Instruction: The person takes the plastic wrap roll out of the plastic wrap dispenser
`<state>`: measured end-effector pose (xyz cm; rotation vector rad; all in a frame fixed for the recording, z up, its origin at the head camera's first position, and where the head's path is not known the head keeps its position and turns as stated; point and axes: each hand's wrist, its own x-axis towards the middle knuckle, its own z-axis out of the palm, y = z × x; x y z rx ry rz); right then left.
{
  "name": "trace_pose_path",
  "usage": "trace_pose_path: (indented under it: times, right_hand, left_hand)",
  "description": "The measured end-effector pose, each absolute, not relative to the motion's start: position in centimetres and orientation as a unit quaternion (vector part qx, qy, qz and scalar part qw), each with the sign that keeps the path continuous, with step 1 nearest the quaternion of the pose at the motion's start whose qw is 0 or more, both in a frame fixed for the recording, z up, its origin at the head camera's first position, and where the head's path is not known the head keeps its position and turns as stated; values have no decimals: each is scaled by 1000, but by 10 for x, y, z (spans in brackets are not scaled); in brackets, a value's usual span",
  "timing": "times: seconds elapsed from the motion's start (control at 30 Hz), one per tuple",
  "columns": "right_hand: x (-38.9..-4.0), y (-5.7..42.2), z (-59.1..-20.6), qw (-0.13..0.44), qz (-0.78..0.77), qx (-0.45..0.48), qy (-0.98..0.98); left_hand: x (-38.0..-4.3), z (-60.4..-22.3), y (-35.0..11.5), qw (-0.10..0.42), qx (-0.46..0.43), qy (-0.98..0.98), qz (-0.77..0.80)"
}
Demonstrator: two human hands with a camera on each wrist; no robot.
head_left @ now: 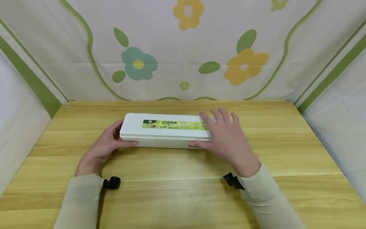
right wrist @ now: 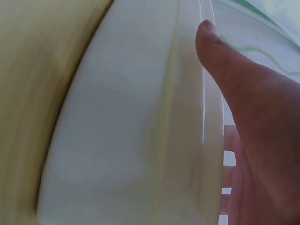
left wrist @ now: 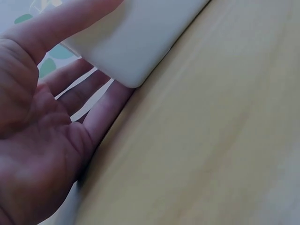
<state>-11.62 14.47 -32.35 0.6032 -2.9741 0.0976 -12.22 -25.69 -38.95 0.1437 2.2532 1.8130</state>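
Observation:
A long white cling film box point(head_left: 166, 142) with a green and yellow label on its lid lies lengthwise across the wooden table. At its left end, my left hand point(head_left: 107, 143) holds it, the thumb along the front side and the fingers round the end. The left wrist view shows fingers of that hand point(left wrist: 42, 126) reaching under or behind the box's rounded corner point(left wrist: 133, 70). My right hand point(head_left: 227, 136) spans the right end from above, thumb against the front and fingers across the lid. In the right wrist view its thumb point(right wrist: 225, 61) lies by the lid seam.
The wooden table point(head_left: 177, 190) extends in front of the box and to both sides. Behind it hangs a white curtain point(head_left: 177, 47) with printed flowers, and pale cloth closes off the sides. Black straps point(head_left: 112, 183) sit at both wrists, over light sleeves.

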Motion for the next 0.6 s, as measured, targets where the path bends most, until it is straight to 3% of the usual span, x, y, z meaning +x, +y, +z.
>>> trace_pose_path:
  times: [0.6]
  right_hand:
    - [-127,58,-328,33,14,262,-964]
  left_hand:
    - [-126,-394,-267,140,57,758,634]
